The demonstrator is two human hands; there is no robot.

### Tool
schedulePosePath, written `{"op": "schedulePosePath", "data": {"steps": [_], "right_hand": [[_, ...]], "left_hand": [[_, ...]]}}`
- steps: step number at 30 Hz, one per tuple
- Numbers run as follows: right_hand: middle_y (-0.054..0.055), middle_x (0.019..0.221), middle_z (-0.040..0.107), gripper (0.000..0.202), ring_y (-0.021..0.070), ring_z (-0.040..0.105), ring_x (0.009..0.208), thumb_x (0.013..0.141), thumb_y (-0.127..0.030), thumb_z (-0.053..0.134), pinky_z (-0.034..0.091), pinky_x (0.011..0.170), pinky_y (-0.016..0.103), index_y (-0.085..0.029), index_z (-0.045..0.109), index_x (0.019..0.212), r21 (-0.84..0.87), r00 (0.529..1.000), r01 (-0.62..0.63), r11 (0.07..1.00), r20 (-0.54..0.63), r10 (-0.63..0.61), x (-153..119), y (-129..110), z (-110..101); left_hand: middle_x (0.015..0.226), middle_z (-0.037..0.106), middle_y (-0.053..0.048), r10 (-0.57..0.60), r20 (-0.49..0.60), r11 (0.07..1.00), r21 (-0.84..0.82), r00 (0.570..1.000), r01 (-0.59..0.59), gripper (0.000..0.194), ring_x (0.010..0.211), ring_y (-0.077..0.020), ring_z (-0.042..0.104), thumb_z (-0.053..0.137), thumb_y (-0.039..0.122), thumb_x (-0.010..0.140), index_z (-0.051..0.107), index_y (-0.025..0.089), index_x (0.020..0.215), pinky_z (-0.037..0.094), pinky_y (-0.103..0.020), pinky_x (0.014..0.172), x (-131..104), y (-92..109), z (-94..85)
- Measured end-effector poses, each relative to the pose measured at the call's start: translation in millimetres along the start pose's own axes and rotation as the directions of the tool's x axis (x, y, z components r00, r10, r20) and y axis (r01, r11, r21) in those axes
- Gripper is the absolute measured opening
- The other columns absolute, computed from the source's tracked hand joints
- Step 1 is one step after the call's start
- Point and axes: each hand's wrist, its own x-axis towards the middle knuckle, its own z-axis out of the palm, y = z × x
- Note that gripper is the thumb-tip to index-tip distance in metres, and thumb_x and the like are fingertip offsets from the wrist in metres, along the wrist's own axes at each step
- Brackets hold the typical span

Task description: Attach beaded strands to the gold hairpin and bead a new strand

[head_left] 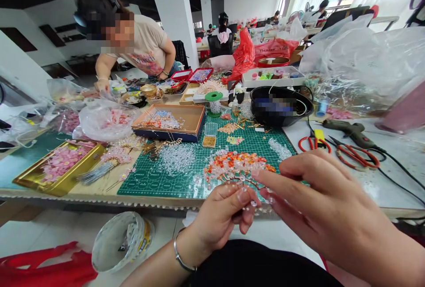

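Observation:
My left hand [229,209], with a bangle at the wrist, pinches a wire ornament strung with clear beads close to the table's front edge. My right hand [318,194] reaches in from the right, its fingertips at the ornament's right end, on a beaded strand. Just beyond the fingers is a fan-shaped spread of orange and clear beads [237,163] with copper-coloured wire; whether all of it joins the held piece I cannot tell. Loose clear beads [175,158] lie on the green cutting mat [149,183] to the left.
Red-handled pliers [357,156] and a glue gun [348,132] with cables lie at the right. A black bowl [280,116], an open box [169,134] and a gold tray [23,178] of pink flowers stand around. A co-worker [139,44] leans over the far left. A bucket [113,251] stands below.

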Motion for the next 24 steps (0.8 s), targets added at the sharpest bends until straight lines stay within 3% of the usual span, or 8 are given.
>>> {"op": "schedulePosePath", "data": {"steps": [5,8,10,12,17,20,22,24], "right_hand": [[0.003,0.080,0.062,0.013,0.0172,0.052,0.073,0.094,-0.011,0.054,0.043,0.071,0.033,-0.019,0.059,0.103,0.081,0.999,0.042,0.996,-0.019,-0.041,4,6,3],[0.000,0.077,0.066,0.004,0.0131,0.058,0.068,0.094,-0.019,0.057,0.044,0.062,0.026,-0.022,0.060,0.094,0.257,0.981,-0.192,0.947,0.014,0.194,5,11,2],[-0.001,0.075,0.066,0.010,0.0119,0.058,0.063,0.095,-0.030,0.057,0.043,0.054,0.024,-0.024,0.062,0.089,0.340,0.924,-0.381,0.860,0.113,0.364,6,16,1],[-0.002,0.068,0.062,0.019,0.0113,0.054,0.056,0.094,-0.039,0.057,0.040,0.048,0.023,-0.025,0.064,0.084,0.377,0.871,-0.491,0.785,0.234,0.433,9,22,-1],[-0.004,0.061,0.056,0.023,0.0093,0.045,0.052,0.088,-0.042,0.062,0.034,0.044,0.021,-0.023,0.065,0.076,0.457,0.791,-0.586,0.669,0.501,0.350,21,44,-7],[-0.004,0.063,0.057,0.021,0.0082,0.048,0.054,0.087,-0.040,0.065,0.036,0.045,0.018,-0.022,0.065,0.077,0.586,0.753,-0.627,0.512,0.625,0.207,29,58,-10],[-0.004,0.066,0.060,0.018,0.0078,0.052,0.055,0.087,-0.039,0.066,0.038,0.047,0.017,-0.022,0.067,0.080,0.644,0.736,-0.653,0.398,0.663,0.135,32,63,-11],[-0.004,0.069,0.064,0.014,0.0075,0.055,0.057,0.086,-0.037,0.068,0.041,0.049,0.016,-0.023,0.070,0.082,0.673,0.759,-0.631,0.387,0.638,0.128,32,64,-13]], "left_hand": [[0.054,0.054,0.002,-0.024,-0.009,0.997,0.074,1.000,0.025,0.038,0.043,-0.0051,0.047,0.076,0.048,0.079,0.069,0.010,0.077,0.028,-0.018,0.040,-3,4,1.8],[0.053,0.053,0.002,-0.033,0.018,0.994,0.104,0.999,0.031,0.039,0.043,-0.0051,0.047,0.074,0.049,0.081,0.069,0.010,0.077,0.027,-0.019,0.041,-4,6,-0.5],[0.054,0.053,0.002,-0.051,0.030,0.992,0.119,0.998,0.047,0.038,0.044,-0.0054,0.047,0.073,0.048,0.082,0.069,0.010,0.077,0.029,-0.019,0.042,-5,6,-2.2],[0.055,0.054,0.002,-0.081,0.043,0.988,0.136,0.996,0.075,0.037,0.044,-0.0057,0.048,0.072,0.047,0.082,0.069,0.011,0.077,0.030,-0.019,0.043,-6,6,-3.6],[0.053,0.052,0.003,-0.120,0.100,0.987,0.115,0.988,0.108,0.038,0.041,-0.0059,0.047,0.073,0.049,0.081,0.069,0.011,0.078,0.030,-0.018,0.041,-7,7,-5.6],[0.050,0.051,0.003,-0.125,0.148,0.991,0.067,0.981,0.116,0.037,0.039,-0.0057,0.047,0.075,0.047,0.080,0.070,0.010,0.077,0.028,-0.018,0.038,-8,6,-6.3],[0.049,0.050,0.003,-0.124,0.172,0.992,0.027,0.977,0.121,0.035,0.037,-0.0055,0.047,0.076,0.045,0.080,0.071,0.010,0.076,0.027,-0.018,0.036,-8,6,-6.9],[0.048,0.049,0.004,-0.114,0.178,0.993,-0.013,0.977,0.118,0.035,0.036,-0.0052,0.045,0.077,0.044,0.079,0.070,0.010,0.075,0.026,-0.018,0.034,-8,5,-7.5]]}}
